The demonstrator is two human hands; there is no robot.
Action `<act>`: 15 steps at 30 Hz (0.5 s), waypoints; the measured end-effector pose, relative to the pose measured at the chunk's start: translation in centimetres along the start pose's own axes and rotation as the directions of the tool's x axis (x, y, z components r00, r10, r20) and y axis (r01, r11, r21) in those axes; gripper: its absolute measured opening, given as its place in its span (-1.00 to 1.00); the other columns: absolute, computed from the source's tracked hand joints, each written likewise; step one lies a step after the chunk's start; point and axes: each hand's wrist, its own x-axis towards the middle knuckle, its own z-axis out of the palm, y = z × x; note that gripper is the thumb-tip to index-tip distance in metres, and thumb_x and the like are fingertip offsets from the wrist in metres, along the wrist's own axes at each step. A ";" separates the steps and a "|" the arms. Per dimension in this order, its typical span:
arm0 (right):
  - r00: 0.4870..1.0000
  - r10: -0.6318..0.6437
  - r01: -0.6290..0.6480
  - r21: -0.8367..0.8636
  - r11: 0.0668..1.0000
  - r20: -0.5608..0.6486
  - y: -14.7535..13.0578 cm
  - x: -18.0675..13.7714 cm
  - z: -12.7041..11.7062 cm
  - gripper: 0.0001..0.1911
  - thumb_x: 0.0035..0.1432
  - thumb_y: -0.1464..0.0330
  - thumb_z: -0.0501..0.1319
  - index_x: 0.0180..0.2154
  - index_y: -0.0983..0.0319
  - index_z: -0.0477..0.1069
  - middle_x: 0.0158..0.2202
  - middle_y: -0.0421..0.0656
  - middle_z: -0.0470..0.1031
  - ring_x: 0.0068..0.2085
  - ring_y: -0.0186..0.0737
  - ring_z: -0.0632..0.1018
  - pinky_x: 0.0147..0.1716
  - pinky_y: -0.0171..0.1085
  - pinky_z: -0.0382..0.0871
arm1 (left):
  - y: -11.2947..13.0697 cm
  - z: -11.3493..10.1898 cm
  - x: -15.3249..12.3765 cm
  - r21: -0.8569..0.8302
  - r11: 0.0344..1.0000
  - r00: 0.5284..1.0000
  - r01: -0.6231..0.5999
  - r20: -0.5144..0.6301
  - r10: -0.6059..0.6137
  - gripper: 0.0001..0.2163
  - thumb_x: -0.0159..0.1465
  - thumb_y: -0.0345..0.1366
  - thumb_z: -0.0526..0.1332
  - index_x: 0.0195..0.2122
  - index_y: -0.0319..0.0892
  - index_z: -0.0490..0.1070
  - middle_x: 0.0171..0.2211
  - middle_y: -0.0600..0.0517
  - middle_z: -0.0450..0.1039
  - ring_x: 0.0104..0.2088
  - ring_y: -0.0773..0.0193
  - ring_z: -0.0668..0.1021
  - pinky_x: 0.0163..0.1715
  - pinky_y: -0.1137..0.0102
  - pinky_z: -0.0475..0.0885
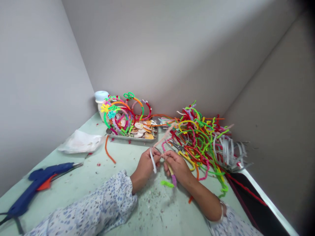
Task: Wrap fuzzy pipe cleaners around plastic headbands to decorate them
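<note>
Both hands work close together above the middle of the table. My left hand (147, 165) is closed round a headband (153, 160), whose bare whitish end hangs down past the fingers. My right hand (178, 165) pinches the same headband where a pale pipe cleaner (164, 140) is wound about it; the loose length of that pipe cleaner sticks up and away. Below the right fingers, the wrapped part turns from pale to purple. A short bright green pipe cleaner piece (167, 184) shows by the purple end; whether it is attached, I cannot tell. The fingers partly hide the band.
Behind my hands, a metal tray (137, 139) carries finished colourful headbands and shell-like pieces. Tangled pipe cleaners (201, 137), scissors (176, 145) and bare headbands (228, 152) lie to the right. A blue glue gun (36, 185), a plastic bag (81, 141) and a lidded container (101, 101) are left.
</note>
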 end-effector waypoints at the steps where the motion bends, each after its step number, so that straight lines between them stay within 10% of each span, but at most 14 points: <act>1: 1.000 0.004 -0.004 0.011 1.000 -0.002 -0.1 0.0 0.0 -0.79 0.09 0.20 0.12 -0.34 0.21 0.28 -0.69 -0.34 0.33 -0.72 -0.41 0.32 -0.72 -0.44 0.15 | 0.2 0.0 -0.1 0.013 1.000 1.000 -0.006 0.005 0.006 -0.93 0.01 -0.38 0.17 -0.48 -0.20 0.27 -0.73 0.18 0.25 -0.71 0.44 0.29 -0.66 0.52 0.16; 15: 1.000 0.013 -0.009 0.157 0.988 -0.024 0.6 0.6 -1.0 -0.77 0.05 0.21 0.13 -0.29 0.23 0.32 -0.68 -0.34 0.30 -0.73 -0.44 0.25 -0.75 -0.45 0.09 | -0.4 -0.5 0.3 -0.136 0.990 0.998 -0.033 0.052 0.040 -0.93 0.00 -0.40 0.19 -0.48 -0.19 0.29 -0.62 0.19 0.23 -0.66 0.49 0.23 -0.63 0.54 0.12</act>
